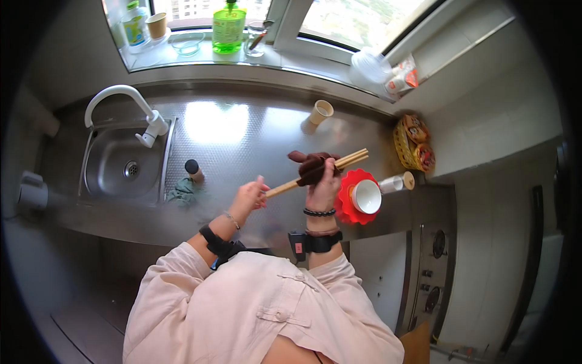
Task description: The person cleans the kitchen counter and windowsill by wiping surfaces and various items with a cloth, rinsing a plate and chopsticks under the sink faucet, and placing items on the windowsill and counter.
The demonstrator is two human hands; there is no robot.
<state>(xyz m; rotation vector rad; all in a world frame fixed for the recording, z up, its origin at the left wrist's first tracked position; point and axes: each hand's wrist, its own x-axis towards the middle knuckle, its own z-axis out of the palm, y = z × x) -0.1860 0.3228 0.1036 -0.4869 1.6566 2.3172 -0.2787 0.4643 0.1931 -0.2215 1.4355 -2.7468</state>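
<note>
A bundle of wooden chopsticks [351,159] slants over the counter in front of me. A dark brown cloth [313,168] is wrapped around its middle. My right hand [325,189] is closed on the cloth with the chopsticks inside. At the lower left end, the fingers of my left hand [251,195] close around the chopstick tips. Just right of my right hand, a white bowl [367,196] sits on a red scalloped plate [348,212]. Beside that lies a clear jar with a light lid [394,182].
On the left is a steel sink [109,176] with a white faucet [151,124]. A green cloth [180,193] and a dark-capped bottle [193,168] stand near it. A beige cup [321,111] is at the back, and a yellow basket [404,145] with packets at the right.
</note>
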